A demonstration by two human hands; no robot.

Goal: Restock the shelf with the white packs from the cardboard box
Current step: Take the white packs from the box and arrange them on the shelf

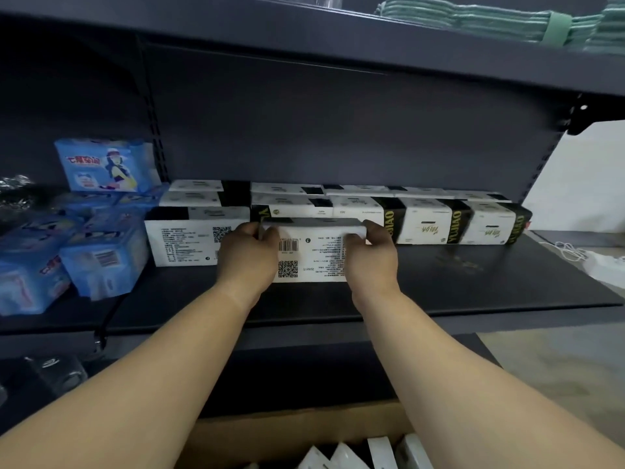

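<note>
White pack point(314, 255) clamped between both hands, printed side with barcode and QR code facing up, lying on the dark shelf point(473, 292). Left hand point(248, 253) curled round the pack's left end, fingers over its far top edge; right hand point(370, 255) gripping the right end the same way, thumb on the printed face. Hands apart, one at each end of the pack.

Just beyond the hands: row of white packs with black-and-gold bands point(439, 221), standing along the shelf's back, stacked in layers. Just left of the left hand: another white pack point(184, 236), label side forward, touching or nearly touching the held pack, hard to tell which. Farther left: blue packs point(101, 255) piled loosely, one propped upright behind point(105, 165).

Below the forearms, near the body: cardboard box point(304, 431), open, several white packs standing on edge inside point(351, 455). Above the hands, on the upper shelf to the right: folded green cloths point(490, 18).
</note>
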